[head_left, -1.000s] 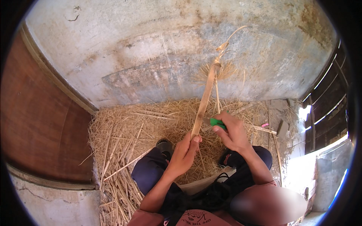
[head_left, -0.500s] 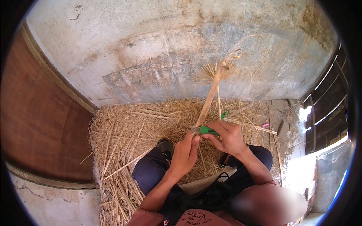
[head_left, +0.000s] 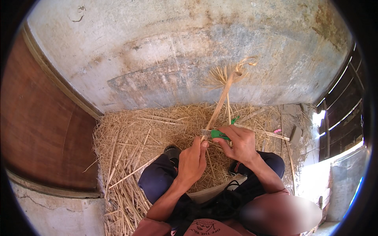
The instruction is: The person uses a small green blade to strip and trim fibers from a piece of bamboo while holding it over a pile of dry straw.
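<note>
My left hand (head_left: 192, 161) grips the near end of a long pale strip (head_left: 219, 103), which looks like split bamboo, between thumb and fingers. It slants up and away toward the wall, with a curled peeling at its far end. Closed around a green utility knife (head_left: 219, 135), my right hand (head_left: 241, 145) holds the blade (head_left: 206, 132) across the strip, just past my left fingertips. Beyond stands a bundle of thin sticks (head_left: 215, 77) with fanned ends, partly behind the strip. Whether the blade cuts into the strip cannot be made out.
Loose straw-like shavings (head_left: 157, 131) cover the floor, with longer pale sticks (head_left: 122, 196) at left. A weathered wall (head_left: 165, 67) rises in front; a brown panel (head_left: 47, 118) is at left. Near the right side lie a grey block (head_left: 295, 136) and a small pink scrap (head_left: 277, 131).
The knife has shifted slightly along the strip, away from my left fingertips. The curled peeling at the far end hangs lower and closer in. Both hands keep their grip.
</note>
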Tool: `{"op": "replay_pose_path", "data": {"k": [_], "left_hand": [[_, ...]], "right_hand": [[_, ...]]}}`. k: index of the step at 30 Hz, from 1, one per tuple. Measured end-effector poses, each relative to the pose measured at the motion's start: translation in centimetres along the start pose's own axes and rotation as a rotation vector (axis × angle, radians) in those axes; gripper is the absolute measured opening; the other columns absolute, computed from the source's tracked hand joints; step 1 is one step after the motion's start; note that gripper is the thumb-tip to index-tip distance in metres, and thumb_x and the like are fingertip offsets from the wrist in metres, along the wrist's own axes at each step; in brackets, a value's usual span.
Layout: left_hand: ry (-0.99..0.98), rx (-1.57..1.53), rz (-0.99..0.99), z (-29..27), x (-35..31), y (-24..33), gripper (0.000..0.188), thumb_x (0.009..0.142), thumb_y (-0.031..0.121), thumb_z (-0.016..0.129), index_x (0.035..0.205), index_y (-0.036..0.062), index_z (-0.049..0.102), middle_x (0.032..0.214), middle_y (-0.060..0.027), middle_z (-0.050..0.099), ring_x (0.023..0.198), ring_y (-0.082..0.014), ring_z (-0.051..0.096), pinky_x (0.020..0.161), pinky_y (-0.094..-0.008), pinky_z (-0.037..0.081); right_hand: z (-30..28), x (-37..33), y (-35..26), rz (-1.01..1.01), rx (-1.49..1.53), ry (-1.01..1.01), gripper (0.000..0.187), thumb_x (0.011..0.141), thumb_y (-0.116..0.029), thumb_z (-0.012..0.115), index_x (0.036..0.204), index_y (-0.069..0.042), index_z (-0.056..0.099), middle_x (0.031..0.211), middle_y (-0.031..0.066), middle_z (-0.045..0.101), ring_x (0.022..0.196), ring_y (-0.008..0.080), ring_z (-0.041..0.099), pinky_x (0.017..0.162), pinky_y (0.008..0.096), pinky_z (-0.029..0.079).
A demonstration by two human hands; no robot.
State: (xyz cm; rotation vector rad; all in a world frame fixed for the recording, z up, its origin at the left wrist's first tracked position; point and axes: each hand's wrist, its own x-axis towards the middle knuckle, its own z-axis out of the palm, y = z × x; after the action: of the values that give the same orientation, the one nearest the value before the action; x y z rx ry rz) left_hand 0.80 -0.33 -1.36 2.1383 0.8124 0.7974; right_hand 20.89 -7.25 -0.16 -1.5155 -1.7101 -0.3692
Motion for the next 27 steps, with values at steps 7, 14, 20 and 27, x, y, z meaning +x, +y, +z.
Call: {"op": "replay_pose_path", "data": {"k": [7, 14, 20, 27], "left_hand": [[-0.023, -0.014, -0.030, -0.3, -0.1, 0.6, 0.026, 0.119, 0.022, 0.049, 0.113, -0.0014, 0.058, 0.077, -0.0245, 0.065, 0.069, -0.0469, 0.069, 0.061, -0.0498, 0.049], [-0.006, 0.003, 0.002, -0.3, -0.2, 0.7, 0.025, 0.119, 0.022, 0.049, 0.111, -0.0004, 0.058, 0.070, -0.0223, 0.059, 0.065, -0.0461, 0.066, 0.058, -0.0504, 0.046], [-0.083, 0.077, 0.014, -0.3, -1.3, 0.8, 0.023, 0.118, 0.021, 0.051, 0.109, 0.0015, 0.060, 0.067, -0.0208, 0.057, 0.062, -0.0437, 0.064, 0.057, -0.0500, 0.045], [-0.190, -0.259, -0.098, -0.8, -0.2, 0.3, 0.030, 0.119, 0.020, 0.046, 0.134, 0.0020, 0.064, 0.069, -0.0061, 0.056, 0.059, -0.0160, 0.056, 0.059, -0.0385, 0.047]], "right_hand": [[-0.5, 0.3, -0.1, 0.033, -0.016, 0.020, 0.025, 0.091, -0.028, 0.089, 0.105, -0.011, 0.077, 0.087, 0.0044, 0.075, 0.066, 0.0255, 0.072, 0.058, 0.0369, 0.055], [-0.5, 0.5, 0.5, 0.060, -0.022, 0.054, 0.023, 0.093, -0.028, 0.087, 0.106, -0.010, 0.078, 0.086, 0.0069, 0.077, 0.065, 0.0279, 0.073, 0.057, 0.0382, 0.055], [-3.4, 1.9, 5.7, 0.308, -0.108, 0.208, 0.019, 0.102, -0.027, 0.079, 0.105, -0.008, 0.077, 0.077, 0.0099, 0.072, 0.060, 0.0275, 0.069, 0.055, 0.0380, 0.051], [-1.9, 1.1, 3.1, 0.454, 0.183, -0.021, 0.026, 0.104, -0.027, 0.077, 0.118, -0.007, 0.072, 0.072, 0.0090, 0.065, 0.063, 0.0194, 0.066, 0.061, 0.0358, 0.049]]}}
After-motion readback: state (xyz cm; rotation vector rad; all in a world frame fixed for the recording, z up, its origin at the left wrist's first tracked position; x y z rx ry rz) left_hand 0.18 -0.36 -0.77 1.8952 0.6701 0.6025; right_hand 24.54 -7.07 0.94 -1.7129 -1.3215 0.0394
